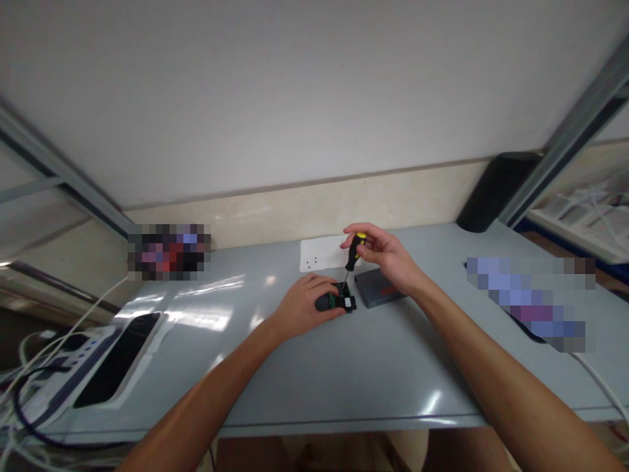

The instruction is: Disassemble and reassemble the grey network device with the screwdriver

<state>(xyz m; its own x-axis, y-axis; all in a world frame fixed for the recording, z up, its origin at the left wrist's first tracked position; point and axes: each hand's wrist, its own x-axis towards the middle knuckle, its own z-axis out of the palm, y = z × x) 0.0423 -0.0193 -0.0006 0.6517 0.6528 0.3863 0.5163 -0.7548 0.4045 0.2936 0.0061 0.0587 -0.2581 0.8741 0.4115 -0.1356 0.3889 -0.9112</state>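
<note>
Near the middle of the grey table, my left hand is closed around a small dark device with an exposed green circuit board. A white label shows on its right part. My right hand grips a screwdriver with a black and yellow handle. The screwdriver leans slightly, and its shaft points down to the board; the tip's exact contact is too small to tell. Under my right wrist lies a dark grey box with a red mark. Behind the device, several small dark screws sit on a white sheet.
At the left edge are a phone, a power strip and tangled cables. A black cylinder stands at the back right. Blurred-out objects lie at the back left and on the right. A wall closes off the back.
</note>
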